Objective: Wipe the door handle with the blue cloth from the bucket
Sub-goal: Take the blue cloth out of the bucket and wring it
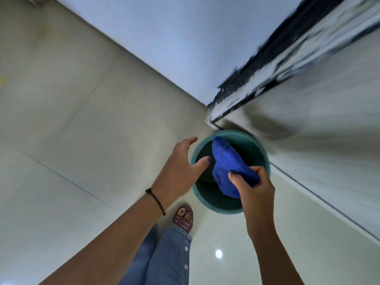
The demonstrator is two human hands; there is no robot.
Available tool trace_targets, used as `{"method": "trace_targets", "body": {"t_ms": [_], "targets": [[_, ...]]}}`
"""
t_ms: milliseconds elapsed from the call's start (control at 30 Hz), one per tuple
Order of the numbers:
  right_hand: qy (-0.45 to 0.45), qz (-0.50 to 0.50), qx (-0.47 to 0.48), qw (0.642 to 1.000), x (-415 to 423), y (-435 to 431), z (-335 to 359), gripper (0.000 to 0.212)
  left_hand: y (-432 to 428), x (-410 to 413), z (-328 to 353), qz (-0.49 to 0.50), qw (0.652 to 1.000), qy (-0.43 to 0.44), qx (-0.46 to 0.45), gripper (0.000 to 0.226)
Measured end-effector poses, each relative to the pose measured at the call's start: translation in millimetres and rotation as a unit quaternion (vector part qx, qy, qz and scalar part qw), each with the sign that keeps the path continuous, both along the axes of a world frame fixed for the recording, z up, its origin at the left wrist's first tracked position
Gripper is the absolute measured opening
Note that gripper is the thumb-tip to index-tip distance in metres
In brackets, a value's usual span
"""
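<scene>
A teal bucket (261, 149) stands on the tiled floor by the foot of a door frame. My right hand (254, 185) grips a blue cloth (224, 161), which hangs bunched over the bucket's mouth. Beside the bucket's left rim my left hand (181, 167) is spread, fingers apart, thumb over the opening, holding nothing. No door handle shows in this view.
The door (329, 124) and its dark, scuffed frame (242, 95) rise at the right, blurred. A pale wall (174, 48) meets the beige floor tiles (72, 120). My sandalled foot (184, 218) and jeans are just below the bucket.
</scene>
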State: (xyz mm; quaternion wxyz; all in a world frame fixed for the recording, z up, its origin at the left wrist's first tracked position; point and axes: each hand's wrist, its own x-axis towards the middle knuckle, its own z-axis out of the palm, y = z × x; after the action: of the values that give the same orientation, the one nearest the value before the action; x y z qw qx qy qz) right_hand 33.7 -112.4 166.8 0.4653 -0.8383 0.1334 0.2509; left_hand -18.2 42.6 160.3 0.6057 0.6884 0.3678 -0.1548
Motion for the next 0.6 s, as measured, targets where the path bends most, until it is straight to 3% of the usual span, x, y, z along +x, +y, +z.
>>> {"method": "trace_targets", "body": {"t_ms": [100,200,267,333,433,600], "targets": [[0.007,0.014,0.111,0.994,-12.9,24.2,118.5,0.027,25.3,-8.9,99.8,0.031,0.996,-0.059,-0.055,0.063],[-0.001,0.049,0.203,0.978,-25.3,51.6,220.2,0.046,54.7,-22.2,201.6,0.086,0.982,-0.111,-0.125,0.048],[0.004,0.076,0.250,0.965,-34.4,68.3,283.3,0.041,72.9,-37.4,269.2,0.104,0.976,-0.137,-0.131,0.037],[0.001,0.111,0.266,0.957,-44.3,82.1,334.8,0.029,86.8,-55.0,326.0,0.108,0.975,-0.169,-0.100,0.037],[-0.024,0.175,0.254,0.951,-64.3,102.0,397.9,0.018,102.5,-88.1,399.5,0.112,0.973,-0.202,-0.014,0.020],[0.007,0.288,0.210,0.934,-92.6,134.0,451.0,0.022,123.9,-135.1,475.4,0.196,0.951,-0.235,0.054,0.018]]}}
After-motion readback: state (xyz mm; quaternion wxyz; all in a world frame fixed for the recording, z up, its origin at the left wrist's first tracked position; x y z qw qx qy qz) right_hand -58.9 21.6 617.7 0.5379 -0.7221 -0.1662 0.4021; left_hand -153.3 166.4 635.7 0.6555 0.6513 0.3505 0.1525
